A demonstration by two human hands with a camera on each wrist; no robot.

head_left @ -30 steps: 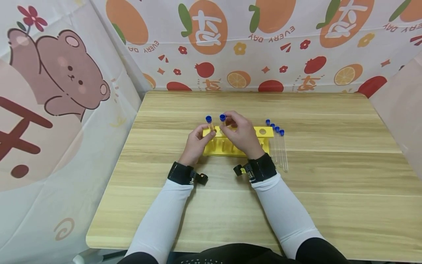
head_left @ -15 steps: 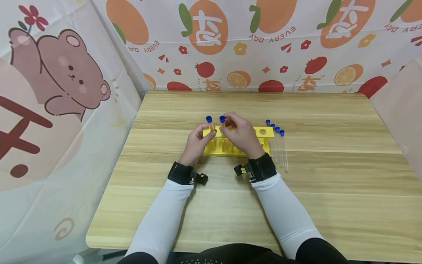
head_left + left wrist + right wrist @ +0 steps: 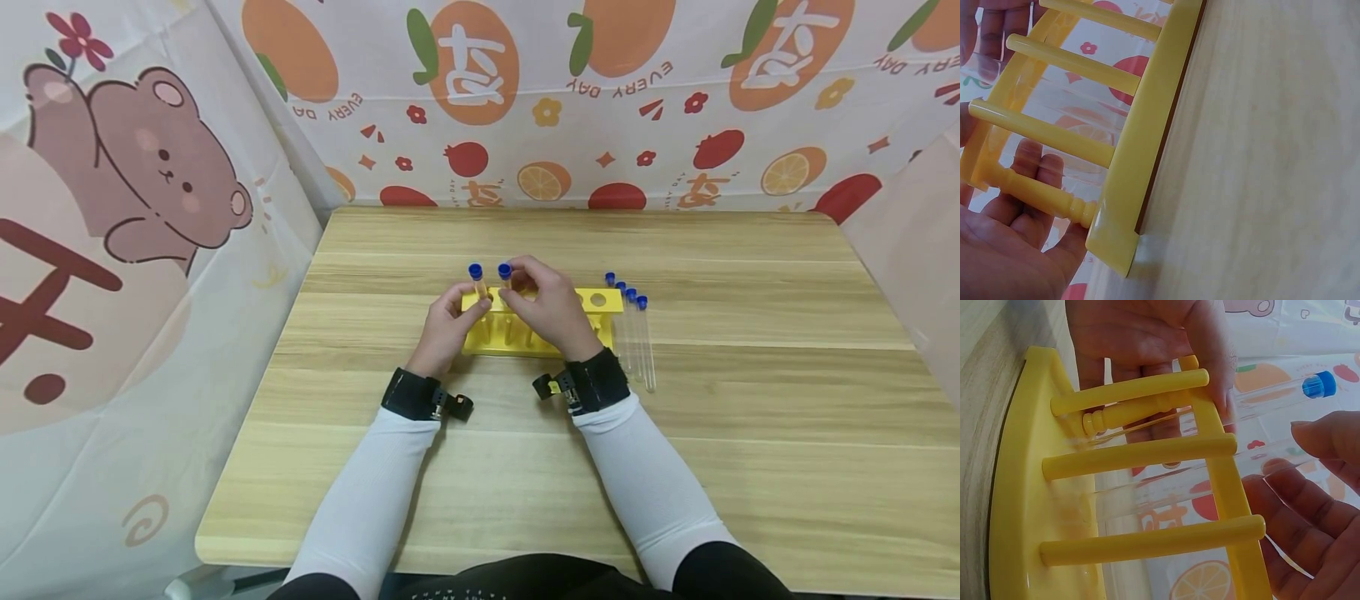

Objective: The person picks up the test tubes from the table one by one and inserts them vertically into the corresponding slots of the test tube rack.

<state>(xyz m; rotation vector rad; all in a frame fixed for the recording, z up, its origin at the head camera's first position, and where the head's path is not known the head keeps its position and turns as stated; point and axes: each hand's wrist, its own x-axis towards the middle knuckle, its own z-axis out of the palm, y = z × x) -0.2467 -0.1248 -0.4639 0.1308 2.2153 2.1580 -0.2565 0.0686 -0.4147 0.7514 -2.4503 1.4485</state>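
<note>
On the desk [image 3: 750, 417], our right grip [image 3: 552, 310] pinches a tube [image 3: 506, 284] near its top, its lower part inside the rack [image 3: 517, 347] below; our left grip [image 3: 441, 329], partly hidden, seems clasped round the rack's end. We should guide the tube straight.

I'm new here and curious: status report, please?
Left hand holding yellow rack; right hand pinching capped tube, set in rack; four tubes alongside; no obstruction visible.

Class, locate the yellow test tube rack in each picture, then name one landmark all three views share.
Head: yellow test tube rack near centre, partly hidden.
Left wrist: slanting across the left side.
Right wrist: left and centre.
Shared landmark: the left hand.
</note>
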